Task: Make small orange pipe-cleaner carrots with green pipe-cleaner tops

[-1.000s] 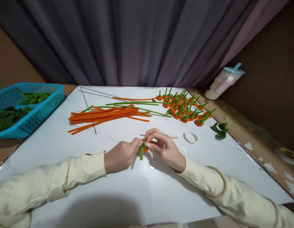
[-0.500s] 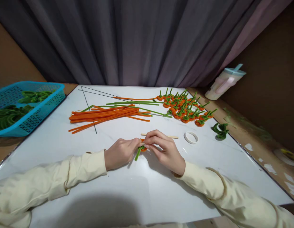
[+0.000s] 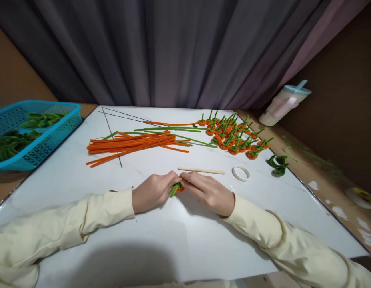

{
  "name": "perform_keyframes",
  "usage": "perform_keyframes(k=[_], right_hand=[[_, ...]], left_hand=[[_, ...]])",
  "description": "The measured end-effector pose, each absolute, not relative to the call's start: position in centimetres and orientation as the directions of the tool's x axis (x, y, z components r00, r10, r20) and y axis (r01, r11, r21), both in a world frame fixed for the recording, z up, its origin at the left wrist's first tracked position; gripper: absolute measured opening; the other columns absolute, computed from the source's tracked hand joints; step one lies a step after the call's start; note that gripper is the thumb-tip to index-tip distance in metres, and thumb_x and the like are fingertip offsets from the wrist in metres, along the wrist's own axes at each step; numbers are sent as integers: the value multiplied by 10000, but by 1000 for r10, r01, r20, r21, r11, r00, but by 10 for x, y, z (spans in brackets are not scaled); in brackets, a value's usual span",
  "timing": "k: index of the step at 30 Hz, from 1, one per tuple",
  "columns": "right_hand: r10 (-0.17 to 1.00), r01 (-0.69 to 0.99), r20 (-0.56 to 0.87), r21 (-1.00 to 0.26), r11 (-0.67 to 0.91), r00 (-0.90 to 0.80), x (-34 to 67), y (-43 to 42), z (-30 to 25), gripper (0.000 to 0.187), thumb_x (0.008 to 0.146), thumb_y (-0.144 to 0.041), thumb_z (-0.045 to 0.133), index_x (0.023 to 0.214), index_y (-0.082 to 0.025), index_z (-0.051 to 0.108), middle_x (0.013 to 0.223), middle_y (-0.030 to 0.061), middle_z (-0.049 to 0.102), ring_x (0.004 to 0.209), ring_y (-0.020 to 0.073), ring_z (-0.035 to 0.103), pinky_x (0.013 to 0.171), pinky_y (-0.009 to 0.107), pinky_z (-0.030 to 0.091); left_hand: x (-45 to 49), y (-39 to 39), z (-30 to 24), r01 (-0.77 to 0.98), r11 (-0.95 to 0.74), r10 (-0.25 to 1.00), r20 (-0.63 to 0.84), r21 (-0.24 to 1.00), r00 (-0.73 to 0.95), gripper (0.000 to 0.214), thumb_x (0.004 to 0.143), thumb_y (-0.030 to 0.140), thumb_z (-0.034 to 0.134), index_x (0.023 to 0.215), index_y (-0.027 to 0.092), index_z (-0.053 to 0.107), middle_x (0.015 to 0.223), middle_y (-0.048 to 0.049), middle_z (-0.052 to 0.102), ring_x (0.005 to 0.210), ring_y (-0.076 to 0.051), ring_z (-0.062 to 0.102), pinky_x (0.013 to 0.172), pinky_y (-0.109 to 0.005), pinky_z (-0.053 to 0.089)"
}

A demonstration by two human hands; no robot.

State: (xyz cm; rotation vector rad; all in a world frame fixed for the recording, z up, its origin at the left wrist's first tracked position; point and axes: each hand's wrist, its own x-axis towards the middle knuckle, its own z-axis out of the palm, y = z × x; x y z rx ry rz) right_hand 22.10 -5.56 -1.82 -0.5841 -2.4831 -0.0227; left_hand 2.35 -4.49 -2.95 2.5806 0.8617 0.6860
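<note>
Both of my hands meet low over the white table (image 3: 179,248), pinching one small pipe-cleaner piece (image 3: 175,188) with an orange head and a short green stem. My left hand (image 3: 152,192) grips it from the left with closed fingers. From the right, my right hand (image 3: 208,191) closes its fingertips on the orange head. The stem sticks out below and to the left between the fingers. A thin wooden stick (image 3: 201,171) lies just beyond my hands.
A bundle of orange pipe cleaners (image 3: 133,146) and a few green ones (image 3: 170,130) lie mid-table. Several finished orange-and-green pieces (image 3: 233,136) sit at the back right, beside a white ring (image 3: 241,173), green scraps (image 3: 278,164) and a lidded cup (image 3: 283,102). A blue basket (image 3: 47,138) holds green pieces.
My hands have sunk toward the table and closed tighter on the piece. Its green stem swung from pointing down to slanting down-left. The wooden stick now shows in full.
</note>
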Motion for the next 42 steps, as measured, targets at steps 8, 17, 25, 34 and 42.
perform_keyframes(k=[8, 17, 25, 34, 42], right_hand=[[431, 390, 533, -194, 900, -728, 218, -59, -21, 254, 957, -162, 266, 923, -121, 515, 744, 95, 581, 641, 164, 524, 561, 274, 446], [388, 399, 644, -137, 907, -660, 223, -54, -31, 275, 864, -13, 306, 1004, -100, 527, 907, 144, 625, 819, 191, 603, 638, 283, 531], [569, 429, 559, -375, 822, -603, 226, -51, -38, 262, 838, -10, 375, 982, -125, 562, 956, 122, 606, 881, 170, 602, 759, 276, 529], [488, 479, 557, -175, 860, -672, 218, -56, -33, 251, 908, -88, 340, 920, -79, 590, 860, 121, 623, 749, 175, 569, 654, 277, 512], [313, 430, 520, 119, 895, -795, 215, -55, -27, 324, 898, -56, 321, 752, -48, 610, 714, 120, 575, 634, 179, 504, 588, 296, 461]], left_hand=[[20, -43, -32, 387, -814, 550, 360, 434, 753, 143, 907, 167, 280, 860, 184, 414, 676, -9, 574, 527, -115, 536, 511, -205, 393], [27, -38, -20, 420, -547, 720, 152, 723, 677, 191, 924, 262, 299, 793, 194, 419, 598, 47, 482, 506, -86, 467, 520, -186, 376], [15, -52, -16, 525, -576, 790, 264, 627, 553, 102, 849, 235, 441, 764, 179, 446, 557, 67, 441, 462, -68, 411, 480, -180, 353], [23, -60, -23, 530, -842, 410, 521, -98, 749, 191, 889, 180, 407, 763, 130, 542, 617, -9, 574, 541, -124, 553, 459, -229, 405], [17, -66, -13, 435, -767, 245, 411, -472, 878, 234, 848, 37, 356, 960, 11, 560, 786, -123, 651, 630, -172, 602, 473, -258, 462]])
